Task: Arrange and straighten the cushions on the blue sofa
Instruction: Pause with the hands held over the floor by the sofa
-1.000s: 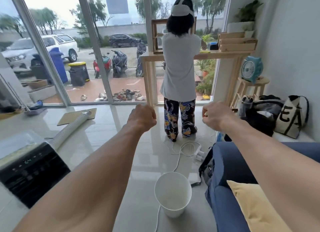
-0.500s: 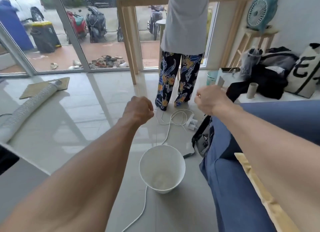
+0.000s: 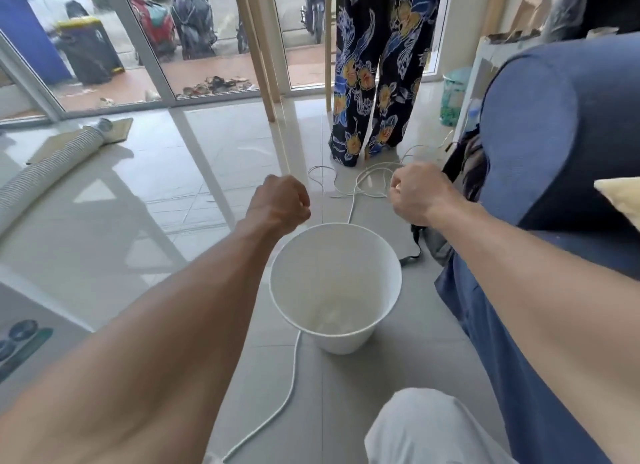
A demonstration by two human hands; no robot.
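Note:
The blue sofa (image 3: 554, 124) fills the right side, its rounded arm nearest the window. Only a corner of a pale yellow cushion (image 3: 621, 195) shows at the right edge, lying on the seat. My left hand (image 3: 280, 204) is a closed fist held out over the floor, above the rim of a white bin. My right hand (image 3: 417, 193) is also a closed fist, just left of the sofa arm and apart from it. Neither fist holds anything. Both forearms reach forward from the bottom of the view.
A white bin (image 3: 334, 283) stands on the tiled floor between my arms, with a white cable (image 3: 291, 387) trailing past it. A person in flowered trousers (image 3: 374, 75) stands ahead by the glass doors. A ribbed hose (image 3: 48, 172) lies at left. A dark bag (image 3: 464, 172) leans against the sofa.
My view has tilted down and moved closer to the floor and bin. Both fists stay closed and stretched forward, now lower in front of the sofa arm.

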